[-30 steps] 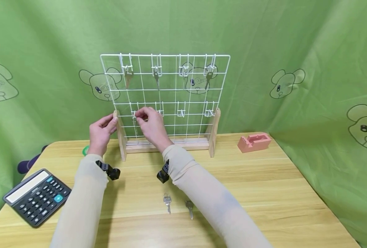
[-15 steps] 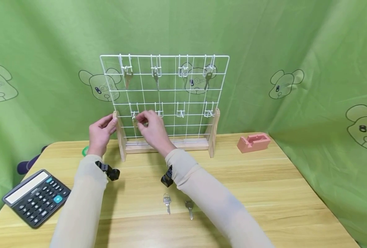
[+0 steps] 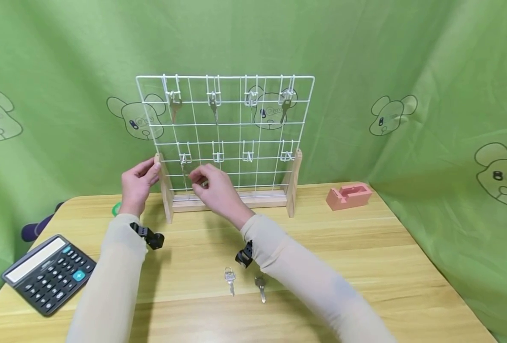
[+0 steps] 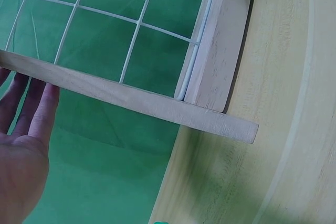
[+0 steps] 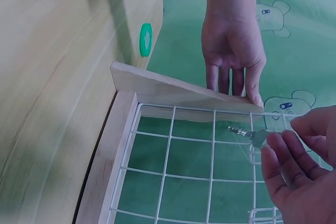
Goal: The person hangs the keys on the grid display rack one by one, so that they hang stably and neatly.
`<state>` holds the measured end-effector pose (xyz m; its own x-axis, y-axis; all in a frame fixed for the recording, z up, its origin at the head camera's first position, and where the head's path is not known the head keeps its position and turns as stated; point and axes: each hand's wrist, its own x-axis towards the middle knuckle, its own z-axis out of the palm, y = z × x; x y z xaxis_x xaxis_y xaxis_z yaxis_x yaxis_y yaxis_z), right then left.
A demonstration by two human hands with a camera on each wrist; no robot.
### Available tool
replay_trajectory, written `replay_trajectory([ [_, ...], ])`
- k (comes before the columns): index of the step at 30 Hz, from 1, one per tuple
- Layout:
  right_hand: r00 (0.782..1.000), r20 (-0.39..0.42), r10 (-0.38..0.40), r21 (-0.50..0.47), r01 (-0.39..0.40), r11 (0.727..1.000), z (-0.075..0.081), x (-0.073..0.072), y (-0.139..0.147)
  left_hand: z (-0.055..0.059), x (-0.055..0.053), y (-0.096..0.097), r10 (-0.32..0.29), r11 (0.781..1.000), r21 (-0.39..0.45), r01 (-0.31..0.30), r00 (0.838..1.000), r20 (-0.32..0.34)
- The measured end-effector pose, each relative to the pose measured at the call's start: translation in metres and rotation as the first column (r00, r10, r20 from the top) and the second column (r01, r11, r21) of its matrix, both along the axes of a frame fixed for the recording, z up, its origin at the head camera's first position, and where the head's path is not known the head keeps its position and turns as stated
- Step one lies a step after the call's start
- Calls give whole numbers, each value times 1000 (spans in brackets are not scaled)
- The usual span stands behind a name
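Note:
A white wire grid rack point(image 3: 225, 124) stands upright between wooden side posts at the back of the table. My left hand point(image 3: 137, 186) grips the top of its left post point(image 3: 164, 190), as the right wrist view point(image 5: 231, 45) also shows. From the lower-left hook point(image 3: 185, 158) hangs a key point(image 5: 258, 139). Just right of that key is my right hand point(image 3: 219, 190), its fingers loosely bent with nothing in them. More keys hang along the upper row of hooks, one being a silver key point(image 3: 213, 107). Two loose keys lie on the table, a ringed key point(image 3: 230, 278) and a darker key point(image 3: 260, 286).
A calculator point(image 3: 49, 274) lies at the table's left. A green tape roll point(image 3: 116, 208) sits behind the left forearm. On the right is a pink tape dispenser point(image 3: 348, 196). Green cloth with bear drawings surrounds the table point(image 3: 343, 262).
My right hand has let go of the key at the lower-left hook and drawn back down and to the right. The key stays hanging. My left hand keeps its grip on the post.

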<state>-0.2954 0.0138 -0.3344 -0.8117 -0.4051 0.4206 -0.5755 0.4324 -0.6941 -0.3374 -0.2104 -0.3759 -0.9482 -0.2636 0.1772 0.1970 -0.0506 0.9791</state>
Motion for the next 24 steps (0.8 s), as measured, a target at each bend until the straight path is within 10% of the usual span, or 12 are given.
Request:
replay_trajectory([
  [24,967,218,135,170,-174,970,-21,31,55,1,1,-1,-16,1000,19,17,1000,-13],
])
